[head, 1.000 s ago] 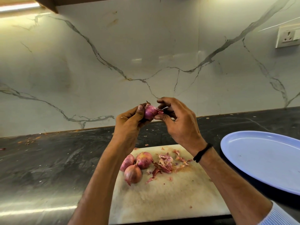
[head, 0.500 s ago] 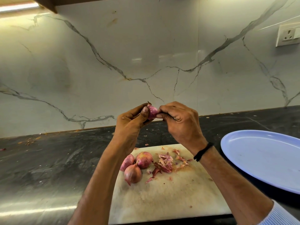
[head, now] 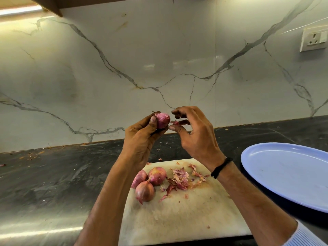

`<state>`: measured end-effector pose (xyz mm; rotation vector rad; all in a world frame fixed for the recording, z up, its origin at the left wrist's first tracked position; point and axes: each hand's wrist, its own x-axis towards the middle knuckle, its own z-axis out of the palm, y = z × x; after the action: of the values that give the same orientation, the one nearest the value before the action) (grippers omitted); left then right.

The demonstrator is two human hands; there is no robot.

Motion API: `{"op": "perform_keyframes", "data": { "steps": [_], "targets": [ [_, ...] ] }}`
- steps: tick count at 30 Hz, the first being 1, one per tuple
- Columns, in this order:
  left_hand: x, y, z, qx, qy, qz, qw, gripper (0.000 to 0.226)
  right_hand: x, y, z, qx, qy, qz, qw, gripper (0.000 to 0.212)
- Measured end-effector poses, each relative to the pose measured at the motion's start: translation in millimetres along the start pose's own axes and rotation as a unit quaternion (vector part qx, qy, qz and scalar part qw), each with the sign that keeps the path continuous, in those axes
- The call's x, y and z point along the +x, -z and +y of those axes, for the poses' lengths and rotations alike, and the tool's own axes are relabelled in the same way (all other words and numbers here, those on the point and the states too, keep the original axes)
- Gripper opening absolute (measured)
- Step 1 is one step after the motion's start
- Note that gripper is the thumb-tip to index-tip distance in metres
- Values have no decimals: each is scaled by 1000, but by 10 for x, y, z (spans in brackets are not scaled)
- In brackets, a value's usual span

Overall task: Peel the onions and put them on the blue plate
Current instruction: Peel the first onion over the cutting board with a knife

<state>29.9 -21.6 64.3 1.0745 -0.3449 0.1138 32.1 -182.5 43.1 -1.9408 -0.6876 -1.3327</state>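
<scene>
My left hand (head: pixel 142 139) grips a small purple onion (head: pixel 163 119) raised above the counter, its skin partly off. Just to its right, my right hand (head: pixel 193 137) pinches a scrap of onion skin (head: pixel 174 122) between thumb and fingers, a short gap from the onion. Three unpeeled onions (head: pixel 149 181) lie together on the pale cutting board (head: pixel 177 213) below, beside a heap of torn skins (head: pixel 182 178). The blue plate (head: pixel 287 173) lies at the right with nothing on it.
The dark stone counter (head: pixel 53 183) runs left and behind the board, with skin crumbs near the marble backsplash. A wall socket (head: pixel 314 39) is at the upper right. The board's front edge sits near the counter's edge.
My right hand has pulled away from the onion to the right with a piece of skin. More of the onion's purple surface shows now. The left hand stays put.
</scene>
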Motion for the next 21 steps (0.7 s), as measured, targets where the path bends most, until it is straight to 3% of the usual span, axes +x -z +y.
{"op": "perform_keyframes", "data": {
  "steps": [4,8,21],
  "targets": [
    [-11,-12,9,-8,1,-21,1000,43,-2,-5,17,-13,15,12,1000,25],
    [-19,-12,-2,2,1,-40,999,40,11,3,45,-21,12,29,999,16],
    [-42,-37,-32,16,2,-46,999,35,-2,-3,83,-64,31,30,997,14]
  ]
}}
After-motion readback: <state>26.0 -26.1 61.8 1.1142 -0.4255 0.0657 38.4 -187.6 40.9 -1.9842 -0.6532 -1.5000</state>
